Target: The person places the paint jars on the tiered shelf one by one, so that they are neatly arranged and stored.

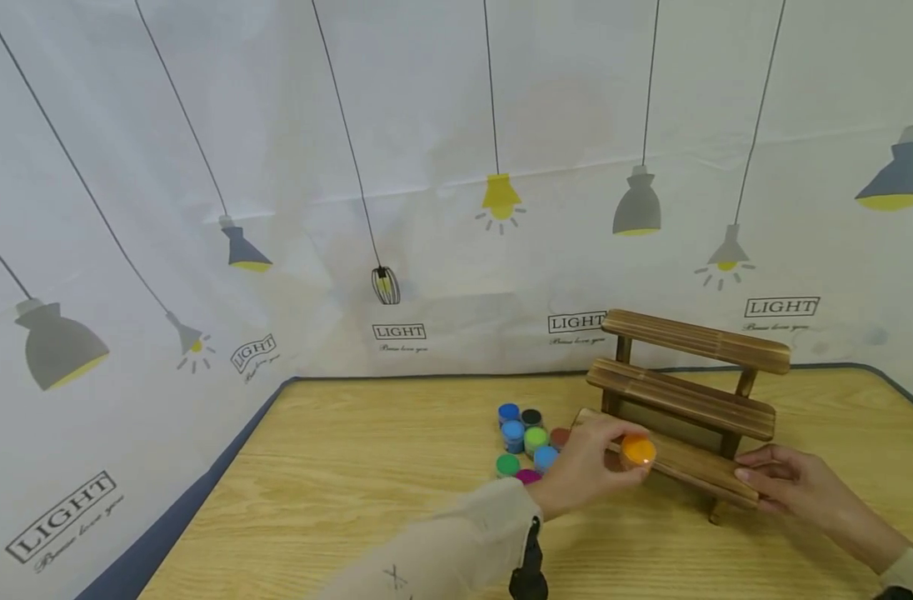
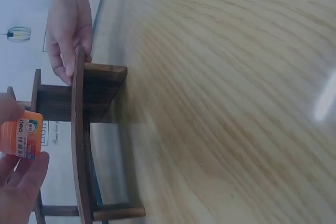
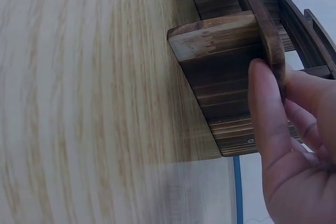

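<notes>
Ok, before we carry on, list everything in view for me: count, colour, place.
Flat wood-grain table: one, light yellow-brown, under everything
White printed backdrop: one, behind the table
Flat printed hanging lamps: eight, grey, navy, yellow, black, on the backdrop
Boxed LIGHT prints: five, black, on the backdrop
Three-tier wooden rack: one, dark brown, right side of table
Small round jars: at least eight, three blue, two green, black, reddish-brown, magenta, left of the rack
Small round labelled jar: one, orange, by the rack's lowest tier
Left hand: one, pinching the orange jar
Right hand: one, gripping the lowest tier's right end
Sleeves: two, cream, on the arms
</notes>
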Demonstrator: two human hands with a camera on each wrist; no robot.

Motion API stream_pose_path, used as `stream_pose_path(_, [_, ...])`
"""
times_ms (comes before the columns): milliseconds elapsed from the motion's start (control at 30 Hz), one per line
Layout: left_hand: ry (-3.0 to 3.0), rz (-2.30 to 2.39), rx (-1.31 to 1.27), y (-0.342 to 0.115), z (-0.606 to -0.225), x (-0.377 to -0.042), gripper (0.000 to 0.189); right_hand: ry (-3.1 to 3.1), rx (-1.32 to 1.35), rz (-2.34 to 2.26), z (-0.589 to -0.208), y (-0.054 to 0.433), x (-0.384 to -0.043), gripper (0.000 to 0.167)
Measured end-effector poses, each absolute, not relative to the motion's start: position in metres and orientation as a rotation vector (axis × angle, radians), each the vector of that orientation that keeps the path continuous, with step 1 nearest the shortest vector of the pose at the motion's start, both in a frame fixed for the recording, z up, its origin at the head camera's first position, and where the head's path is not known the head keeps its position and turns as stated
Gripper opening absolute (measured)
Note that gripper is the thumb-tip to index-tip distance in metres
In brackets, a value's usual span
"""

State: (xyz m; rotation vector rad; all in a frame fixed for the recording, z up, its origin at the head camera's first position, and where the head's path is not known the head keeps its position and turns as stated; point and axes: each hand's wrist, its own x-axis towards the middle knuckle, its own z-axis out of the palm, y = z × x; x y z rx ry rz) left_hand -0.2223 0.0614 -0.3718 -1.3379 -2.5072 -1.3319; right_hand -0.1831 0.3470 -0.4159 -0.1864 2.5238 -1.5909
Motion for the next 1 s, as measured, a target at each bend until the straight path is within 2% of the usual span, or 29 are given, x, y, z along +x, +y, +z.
stream_pose_path(400, [-2.412,-1.098,-1.340,0.110,-0.343,-0.233,0.037,2.568,-0.131,-1.574,-0.416,0.343,-0.182,0.044])
stream_pose_path(600, [-2.380,-0.993,-1.365,0.132,-0.320,-0.244,0.038,2.575,-0.239,-1.615,-0.417,0.347,-0.181,0.034])
stream_pose_path(733, [-2.384,-1.061,-1.289,0.143,-0.314,-0.251,0.037,2.587,-0.307,-1.617,-0.417,0.347,-0.183,0.032])
stream_pose_path(1000, [-2.343,-1.206,-1.153,0.155,-0.319,-0.260,0.036,2.603,-0.262,-1.583,-0.415,0.343,-0.181,0.038])
